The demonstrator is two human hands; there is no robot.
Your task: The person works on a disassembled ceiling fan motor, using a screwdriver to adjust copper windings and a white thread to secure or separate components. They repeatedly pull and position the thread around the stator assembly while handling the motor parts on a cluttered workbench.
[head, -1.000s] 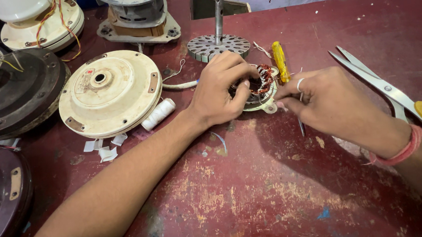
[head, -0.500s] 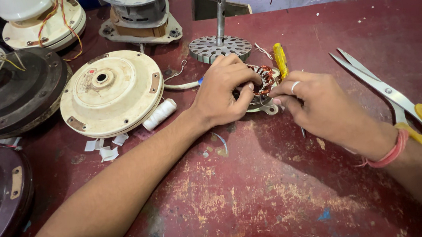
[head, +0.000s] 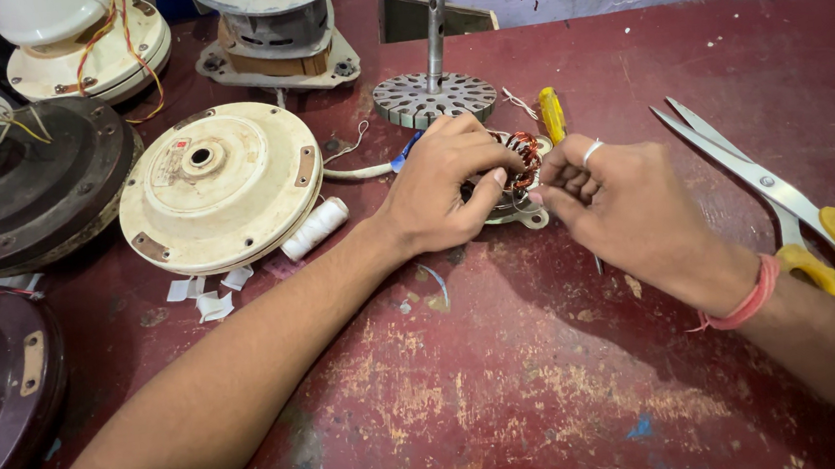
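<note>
A small stator (head: pixel 521 162) with copper windings sits on the red tabletop (head: pixel 508 376), and both hands are on it. The left hand (head: pixel 438 183) is curled over its near left side, thumb and fingers pressed on the winding. The right hand (head: pixel 618 199) meets it from the right, fingertips pinched together at the coil's edge; whether they grip a wire I cannot tell. A ring is on one right finger, and a pink band (head: pixel 741 303) circles that wrist.

Just behind the stator stands a steel rotor (head: pixel 431 94) with an upright shaft, and beside it lies a yellow-handled screwdriver (head: pixel 552 113). To the stator's left lies a white thread spool (head: pixel 315 229), touching a cream round fan cover (head: pixel 220 185). Paper scraps (head: pixel 206 296) lie in front of that cover. Further left is a dark motor housing (head: pixel 27 196). To the stator's right, well apart, lie open scissors (head: pixel 782 201) with yellow handles.
</note>
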